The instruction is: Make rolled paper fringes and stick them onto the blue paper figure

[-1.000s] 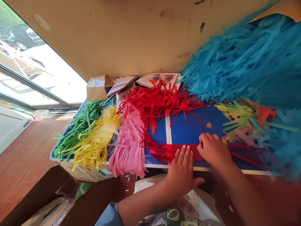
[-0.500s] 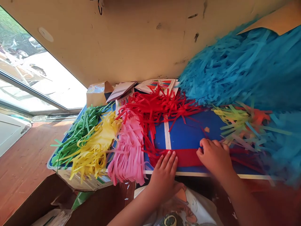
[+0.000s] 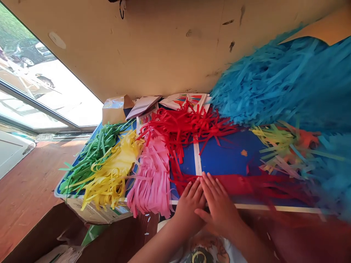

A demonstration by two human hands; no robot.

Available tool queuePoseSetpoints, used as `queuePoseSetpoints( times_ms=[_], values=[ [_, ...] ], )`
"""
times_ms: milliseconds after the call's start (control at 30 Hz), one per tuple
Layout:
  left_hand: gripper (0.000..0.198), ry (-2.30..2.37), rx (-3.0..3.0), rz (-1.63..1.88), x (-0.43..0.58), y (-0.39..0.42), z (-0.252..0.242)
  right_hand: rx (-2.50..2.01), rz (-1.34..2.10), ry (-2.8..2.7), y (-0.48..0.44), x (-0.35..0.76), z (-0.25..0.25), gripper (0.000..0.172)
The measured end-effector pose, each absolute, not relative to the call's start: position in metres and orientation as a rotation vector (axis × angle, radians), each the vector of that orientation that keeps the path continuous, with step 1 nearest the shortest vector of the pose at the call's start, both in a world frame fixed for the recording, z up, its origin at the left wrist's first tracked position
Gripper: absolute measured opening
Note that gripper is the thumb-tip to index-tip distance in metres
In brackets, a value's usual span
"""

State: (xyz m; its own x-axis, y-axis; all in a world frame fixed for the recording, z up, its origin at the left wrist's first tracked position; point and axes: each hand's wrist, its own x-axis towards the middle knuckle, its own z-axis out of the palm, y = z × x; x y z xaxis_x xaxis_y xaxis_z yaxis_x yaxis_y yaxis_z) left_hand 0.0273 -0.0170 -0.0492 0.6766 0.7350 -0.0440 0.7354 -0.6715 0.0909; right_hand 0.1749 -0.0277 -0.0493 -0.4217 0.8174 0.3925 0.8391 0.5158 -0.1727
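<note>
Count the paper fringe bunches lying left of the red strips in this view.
3: a green fringe, a yellow fringe and a pink fringe, side by side on the blue board; others may be hidden underneath.

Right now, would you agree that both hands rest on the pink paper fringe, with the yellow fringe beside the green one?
Not quite: the head view shows the left hand and right hand on the red paper strips, not the pink paper fringe. The yellow paper fringe does lie beside the green paper fringe.
</note>
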Motion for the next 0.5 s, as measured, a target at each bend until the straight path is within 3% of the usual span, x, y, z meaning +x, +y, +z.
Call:
queuePoseSetpoints(
  times_ms=[133,500],
  values=[
    [0.067,1.238,2.795,-0.019,0.028,-0.018,-0.050,-1.493,-0.125,-2.425,-0.029,0.186,-0.071,0.089],
    [0.076,1.234,2.789,-0.067,0.029,-0.018,-0.043,-1.903,-0.320,-2.293,-0.046,0.254,-0.071,0.084]
  ],
)
